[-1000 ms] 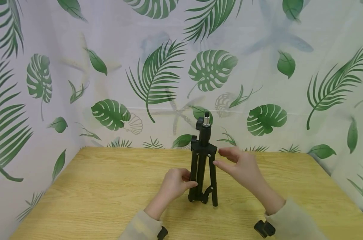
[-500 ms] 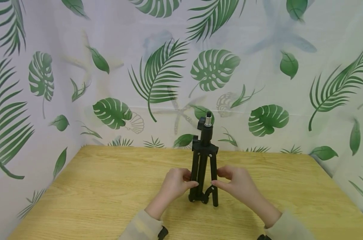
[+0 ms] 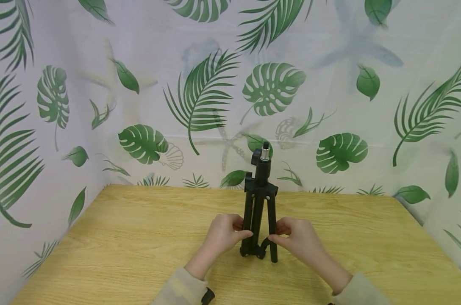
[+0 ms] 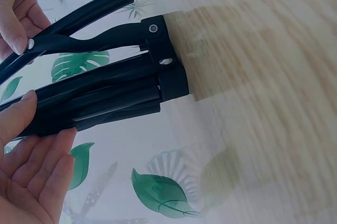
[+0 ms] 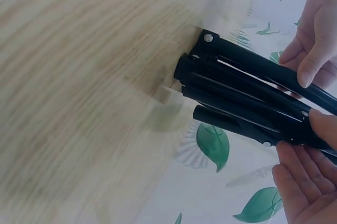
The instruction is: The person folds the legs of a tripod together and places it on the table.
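Observation:
A black tripod light stand (image 3: 258, 203) with a silver-and-black top stud (image 3: 265, 152) stands upright on the table, its legs mostly folded. My left hand (image 3: 223, 233) grips the left leg low down, thumb in front and fingers behind. On the other side, my right hand (image 3: 299, 239) pinches the right leg (image 3: 273, 224) near its brace joint. That leg angles slightly away from the others. In the left wrist view, the curved brace (image 4: 100, 39) runs from the lower hub (image 4: 171, 58) to this leg. The right wrist view shows the leg ends (image 5: 202, 113) close over the wood.
Under the stand is a wood-grain table (image 3: 146, 237). A white curtain (image 3: 215, 106) printed with green leaves hangs behind it and along both sides. A dark wrist mount (image 3: 207, 295) sits below the left sleeve.
My right hand has come down from beside the upper part of the stand to the lower right leg and taken hold of it. My left hand stays on the left leg.

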{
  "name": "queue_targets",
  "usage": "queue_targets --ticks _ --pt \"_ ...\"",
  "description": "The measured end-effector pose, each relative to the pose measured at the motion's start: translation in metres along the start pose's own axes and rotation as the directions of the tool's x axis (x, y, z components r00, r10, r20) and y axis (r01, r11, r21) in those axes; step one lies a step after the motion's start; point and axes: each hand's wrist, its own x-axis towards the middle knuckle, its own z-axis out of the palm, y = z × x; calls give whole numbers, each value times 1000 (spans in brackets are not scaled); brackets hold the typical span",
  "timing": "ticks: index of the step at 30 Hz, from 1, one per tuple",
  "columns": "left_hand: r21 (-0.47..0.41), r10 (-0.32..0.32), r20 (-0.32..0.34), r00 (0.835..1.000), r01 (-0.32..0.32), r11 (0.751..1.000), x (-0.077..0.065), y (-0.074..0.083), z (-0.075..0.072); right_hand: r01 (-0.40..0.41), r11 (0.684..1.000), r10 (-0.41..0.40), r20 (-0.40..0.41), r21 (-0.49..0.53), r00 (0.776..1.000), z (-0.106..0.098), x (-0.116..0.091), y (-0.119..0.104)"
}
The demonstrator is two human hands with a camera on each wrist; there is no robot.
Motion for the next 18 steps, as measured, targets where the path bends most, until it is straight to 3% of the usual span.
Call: queue_targets --ticks 18 --pt "-6 -11 -7 1000 11 1000 0 0 2 18 1000 -19 -75 -15 997 11 9 -5"
